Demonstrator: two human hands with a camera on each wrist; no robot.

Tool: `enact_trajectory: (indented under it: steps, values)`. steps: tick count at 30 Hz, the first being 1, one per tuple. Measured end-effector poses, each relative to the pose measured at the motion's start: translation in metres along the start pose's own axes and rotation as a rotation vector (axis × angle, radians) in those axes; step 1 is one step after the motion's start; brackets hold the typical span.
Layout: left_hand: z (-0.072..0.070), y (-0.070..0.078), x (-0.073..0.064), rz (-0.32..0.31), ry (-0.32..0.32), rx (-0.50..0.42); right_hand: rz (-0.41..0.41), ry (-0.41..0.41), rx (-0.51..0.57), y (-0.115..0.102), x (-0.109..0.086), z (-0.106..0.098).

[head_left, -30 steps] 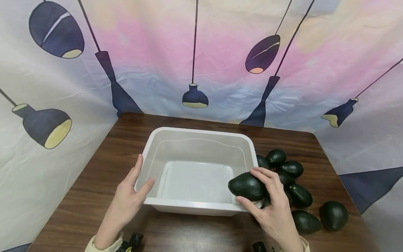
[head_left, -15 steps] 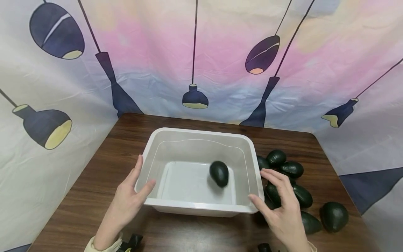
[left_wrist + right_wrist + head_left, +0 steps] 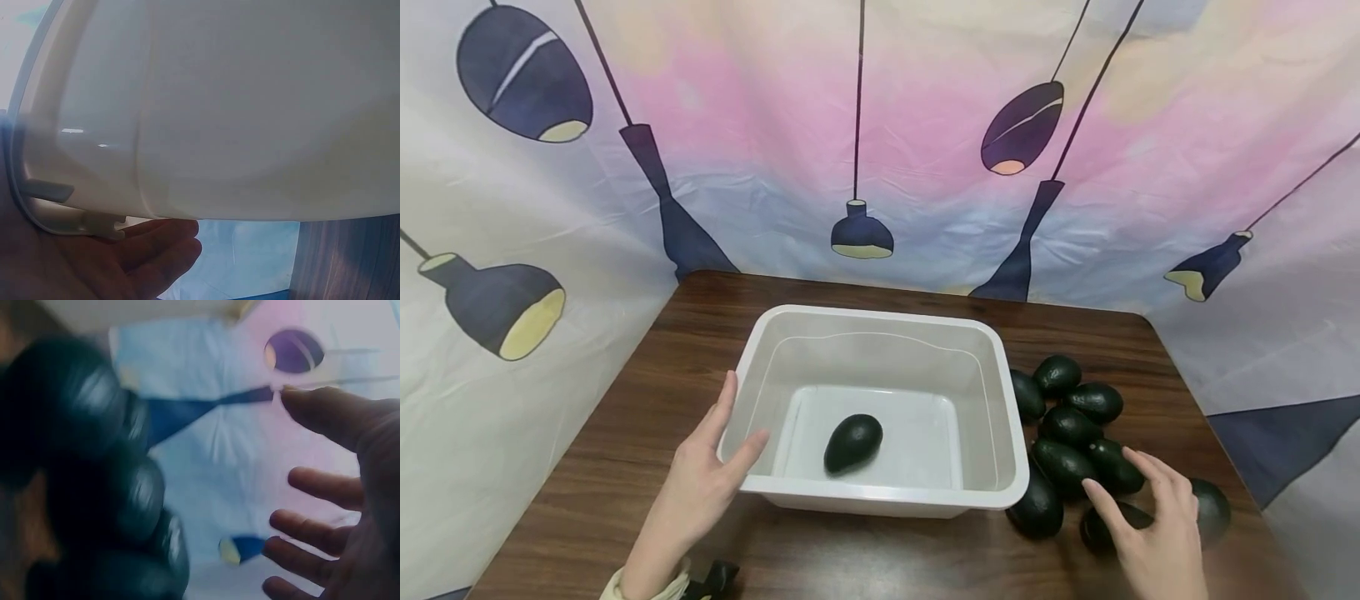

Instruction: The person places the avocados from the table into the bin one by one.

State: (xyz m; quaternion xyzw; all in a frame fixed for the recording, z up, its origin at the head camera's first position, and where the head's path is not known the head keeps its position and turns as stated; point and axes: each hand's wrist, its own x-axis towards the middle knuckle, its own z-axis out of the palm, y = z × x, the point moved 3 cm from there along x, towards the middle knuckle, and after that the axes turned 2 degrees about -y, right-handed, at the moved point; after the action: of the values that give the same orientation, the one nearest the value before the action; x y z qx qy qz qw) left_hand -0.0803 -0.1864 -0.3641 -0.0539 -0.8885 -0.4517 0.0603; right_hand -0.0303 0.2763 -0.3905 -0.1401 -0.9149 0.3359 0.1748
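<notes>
One dark green avocado lies on its side inside the plastic tub, on the floor's nearer part, left of centre; shape ovoid, narrower end towards the near left, skin nearly black with a slight sheen. Tub: off-white, smooth, rectangular with rounded corners, flat rim, a thin curved line running round the inner walls. Left hand is at the tub's left side, thumb and fingers apart and extended, the thumb over the rim, the others along the outer wall. The left wrist view shows the glossy, slightly translucent outer wall just above the fingers. Right hand is above the bench at the right, near the loose group of avocados; thumb and fingers apart, nothing held between them. At least nine avocados are visible in this group, plump and pear-shaped to oval, several touching, some partly hidden by the right hand or the tub. In the right wrist view they are blurred, with soft highlights on pebbled-looking skin. Bench: dark brown, wood-grained, satin reflection at the near edge. Behind hangs a lightly creased cloth printed with navy lamps on pastel pink and blue.
</notes>
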Motion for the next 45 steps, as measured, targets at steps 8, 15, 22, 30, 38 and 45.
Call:
enact_trajectory:
  steps: [8,15,22,30,38,45]
  values:
    - [-0.001,0.0,0.0,0.005,0.007,0.006,0.223,-0.178,-0.155,0.037,0.004,0.006]
    - [0.0,0.0,-0.001,0.007,0.007,0.005,0.241,-0.269,-0.188,0.049,0.004,0.017]
    - [0.001,-0.001,-0.002,0.006,0.013,-0.002,0.314,-0.295,-0.254,0.058,0.004,0.019]
    - [0.0,-0.001,-0.001,0.006,0.017,0.005,0.389,-0.386,-0.332,0.07,0.0,0.023]
    - [0.0,-0.001,-0.002,0.006,0.015,-0.002,0.397,-0.397,-0.301,0.079,-0.002,0.022]
    - [0.0,-0.001,-0.002,0.016,0.015,-0.008,0.437,-0.401,-0.351,0.083,-0.007,0.016]
